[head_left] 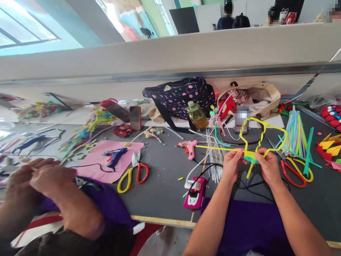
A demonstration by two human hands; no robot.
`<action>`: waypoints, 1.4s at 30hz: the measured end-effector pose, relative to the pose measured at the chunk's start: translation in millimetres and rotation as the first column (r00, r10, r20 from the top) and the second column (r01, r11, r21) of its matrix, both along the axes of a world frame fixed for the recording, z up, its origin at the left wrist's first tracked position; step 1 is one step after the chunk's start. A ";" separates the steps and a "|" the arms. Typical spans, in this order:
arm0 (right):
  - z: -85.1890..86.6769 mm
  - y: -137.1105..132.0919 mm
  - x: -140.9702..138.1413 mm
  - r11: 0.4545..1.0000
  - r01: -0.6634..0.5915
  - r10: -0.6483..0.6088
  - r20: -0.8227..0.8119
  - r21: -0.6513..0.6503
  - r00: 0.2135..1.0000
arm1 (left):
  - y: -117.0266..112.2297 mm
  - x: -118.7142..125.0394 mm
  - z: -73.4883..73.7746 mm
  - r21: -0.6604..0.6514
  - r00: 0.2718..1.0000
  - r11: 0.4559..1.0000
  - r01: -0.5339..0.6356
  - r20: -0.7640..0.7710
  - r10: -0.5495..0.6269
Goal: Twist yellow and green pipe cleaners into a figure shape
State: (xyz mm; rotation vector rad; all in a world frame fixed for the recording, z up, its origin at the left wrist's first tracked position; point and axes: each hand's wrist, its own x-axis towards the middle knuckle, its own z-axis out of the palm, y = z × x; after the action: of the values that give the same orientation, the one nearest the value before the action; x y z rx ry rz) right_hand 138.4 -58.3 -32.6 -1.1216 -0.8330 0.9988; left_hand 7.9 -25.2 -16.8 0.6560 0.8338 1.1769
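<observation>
My left hand (233, 161) and my right hand (268, 164) both pinch a yellow pipe-cleaner shape (262, 133) held just above the dark table (165, 177). The shape loops upward into curved outlines, and a straight yellow stem runs off to the left. Between my fingers sits a teal wrapped section (250, 158) where the loops meet. Both hands are closed on that joint. A purple cloth (247, 224) lies under my forearms.
A pink glue gun (190, 147) and a pink power strip (195, 193) lie left of my hands. Red-and-yellow scissors (295, 172) and coloured sticks (297, 133) are at the right. Another person's hands (39, 177) work at the left near scissors (134, 172) and a blue glue gun (114, 156). Bags (181, 96) stand behind.
</observation>
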 end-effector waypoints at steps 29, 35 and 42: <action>4.1 -2.5 -0.4 1.000 -0.019 0.019 0.074 0.011 0.997 | -1.4 -8.2 12.1 0.189 0.978 0.977 -0.095 -0.167 0.127; 8.3 -5.3 0.1 0.995 -0.078 0.072 0.097 0.059 0.993 | -0.8 -8.1 7.8 0.077 0.994 0.996 -0.035 -0.103 0.043; 20.2 -8.0 0.6 0.987 -0.121 0.091 0.244 0.109 0.966 | -0.6 -10.7 9.4 0.029 0.996 0.996 0.090 -0.020 -0.089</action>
State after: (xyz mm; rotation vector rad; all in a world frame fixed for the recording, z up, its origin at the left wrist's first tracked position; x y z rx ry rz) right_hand 139.0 -66.3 -12.4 -1.1136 -1.1434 0.8980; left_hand -2.7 -25.8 -7.4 0.7229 0.7962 1.1052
